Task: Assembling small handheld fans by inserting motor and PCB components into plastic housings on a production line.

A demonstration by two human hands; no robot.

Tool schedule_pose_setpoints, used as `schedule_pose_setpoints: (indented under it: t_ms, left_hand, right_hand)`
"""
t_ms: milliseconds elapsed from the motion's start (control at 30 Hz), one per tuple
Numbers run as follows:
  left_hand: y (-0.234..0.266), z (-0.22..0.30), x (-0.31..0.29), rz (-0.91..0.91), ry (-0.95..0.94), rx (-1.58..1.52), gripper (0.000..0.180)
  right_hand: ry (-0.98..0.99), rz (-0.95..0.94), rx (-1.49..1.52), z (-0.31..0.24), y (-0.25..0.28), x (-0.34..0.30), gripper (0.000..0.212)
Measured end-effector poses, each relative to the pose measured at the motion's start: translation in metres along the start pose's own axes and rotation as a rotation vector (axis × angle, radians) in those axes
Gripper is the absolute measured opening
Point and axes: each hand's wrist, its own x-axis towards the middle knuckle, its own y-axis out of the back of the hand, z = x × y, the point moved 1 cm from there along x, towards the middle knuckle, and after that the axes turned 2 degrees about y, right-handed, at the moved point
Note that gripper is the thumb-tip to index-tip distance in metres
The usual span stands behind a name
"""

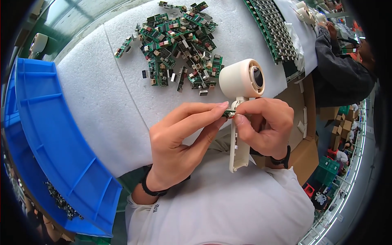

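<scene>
A small green circuit board [228,113] is pinched between the thumb and fingertips of my left hand [179,136]. My right hand [265,122] is closed at the neck of a cream handheld fan [241,79], its thumb and forefinger meeting at the board's edge. A tiny bit of red shows at those fingertips; whether it is a wire I cannot tell. The fan's round head points up and to the right. Its handle [240,157] hangs below my fingers as an open, hollow shell. My right hand's other fingers are partly hidden.
A heap of green circuit boards [179,43] lies on the white foam sheet [122,122]. Joined rows of boards [273,30] lie at the far right. A blue bin [61,134] stands left, a cardboard box [304,157] right. Another person [341,69] sits at the upper right.
</scene>
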Motion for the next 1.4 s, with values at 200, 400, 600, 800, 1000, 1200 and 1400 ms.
schedule_pose_setpoints:
  t_ms: [200,400,600,800,1000,1200,1400]
  left_hand:
    - [0.002,-0.001,-0.004,0.014,0.038,-0.019,0.034]
    - [0.005,-0.011,-0.003,-0.051,0.151,-0.245,0.037]
    - [0.004,-0.017,-0.004,-0.118,0.2,-0.222,0.032]
    - [-0.001,-0.018,-0.005,-0.081,0.076,-0.012,0.034]
    - [-0.007,-0.027,-0.007,0.035,0.021,-0.042,0.041]
    - [-0.008,-0.029,-0.008,0.06,0.043,-0.064,0.042]
    - [-0.004,-0.025,-0.009,0.052,0.041,-0.061,0.041]
  right_hand:
    - [0.032,-0.078,0.061,0.009,0.001,-0.002,0.01]
    - [-0.027,-0.17,0.254,0.021,0.005,-0.004,0.012]
    - [-0.02,-0.261,0.21,0.027,0.009,0.003,0.011]
    - [0.016,-0.325,0.163,0.041,0.006,-0.003,0.013]
    - [0.048,-0.164,0.193,0.033,0.014,-0.011,0.018]
    - [0.469,-0.41,0.084,0.036,0.014,-0.005,0.028]
    - [0.341,-0.178,0.137,0.028,0.008,-0.005,0.03]
